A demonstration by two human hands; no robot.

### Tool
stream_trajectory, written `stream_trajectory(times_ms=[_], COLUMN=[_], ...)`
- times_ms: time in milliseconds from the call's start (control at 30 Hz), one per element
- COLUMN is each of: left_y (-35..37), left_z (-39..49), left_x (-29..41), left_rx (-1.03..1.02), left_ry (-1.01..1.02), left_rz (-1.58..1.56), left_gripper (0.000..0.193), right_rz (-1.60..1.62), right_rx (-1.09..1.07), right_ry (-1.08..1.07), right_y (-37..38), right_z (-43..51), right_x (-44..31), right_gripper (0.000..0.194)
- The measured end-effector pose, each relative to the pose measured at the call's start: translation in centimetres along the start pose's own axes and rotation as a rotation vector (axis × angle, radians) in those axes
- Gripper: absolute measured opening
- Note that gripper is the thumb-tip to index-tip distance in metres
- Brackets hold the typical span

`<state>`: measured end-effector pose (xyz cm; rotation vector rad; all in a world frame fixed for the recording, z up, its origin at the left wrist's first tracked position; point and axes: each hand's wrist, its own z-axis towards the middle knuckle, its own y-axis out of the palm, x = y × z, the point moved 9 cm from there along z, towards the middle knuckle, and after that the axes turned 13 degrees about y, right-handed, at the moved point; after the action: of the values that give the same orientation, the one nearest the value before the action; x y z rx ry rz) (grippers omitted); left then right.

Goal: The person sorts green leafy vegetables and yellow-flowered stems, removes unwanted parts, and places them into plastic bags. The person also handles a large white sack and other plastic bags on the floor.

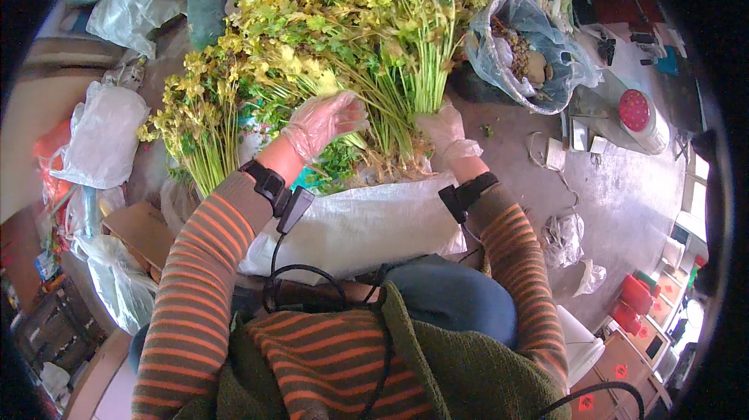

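Both my hands wear thin clear plastic gloves. My right hand is around the lower end of an upright bunch of leafy celery, with green stalks and yellowing leaves. Over the celery pile is my left hand, its fingers curled towards the right; whether it grips any stalks cannot be made out. Tangled pale roots lie between my hands. Below them a white woven plastic sheet stretches in front of my knees. A separate celery bunch lies to the left.
At the upper right stands a bin lined with a clear plastic bag, with scraps inside. A large green gourd lies at the back left. Stuffed white plastic bags and a cardboard box line the left side. Crumpled plastic lies on the right floor.
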<state>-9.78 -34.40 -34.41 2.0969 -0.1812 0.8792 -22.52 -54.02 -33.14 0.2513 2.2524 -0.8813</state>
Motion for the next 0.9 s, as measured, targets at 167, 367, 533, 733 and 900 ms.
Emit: stream_trajectory(times_ms=[167,367,533,733,900], left_y=[3.1,8.1,5.7,-0.9,-3.2], left_z=[-1.5,-3.3,-3.4,-6.4,-8.5], left_x=[-0.5,-0.8,0.1,4.6,5.2], left_rx=[-0.119,-0.249,-0.199,-0.06,-0.005], left_ry=[-0.158,-0.112,-0.087,-0.09,-0.033], left_rz=[0.167,0.162,0.241,0.355,0.107], left_gripper=[0.044,0.048,0.031,0.04,0.053], right_rz=[0.097,-0.291,-0.311,-0.03,-0.847], right_rx=[-0.067,-0.176,-0.416,-0.267,-0.229], right_ry=[-0.039,-0.228,-0.523,-0.114,-0.291], right_y=[-1.6,3.0,3.2,-3.3,2.2], right_z=[-2.7,-9.2,-12.1,-7.5,-4.9], right_x=[-3.1,-8.7,-10.4,-5.6,-1.5], right_gripper=[0.048,0.047,0.043,0.038,0.038])
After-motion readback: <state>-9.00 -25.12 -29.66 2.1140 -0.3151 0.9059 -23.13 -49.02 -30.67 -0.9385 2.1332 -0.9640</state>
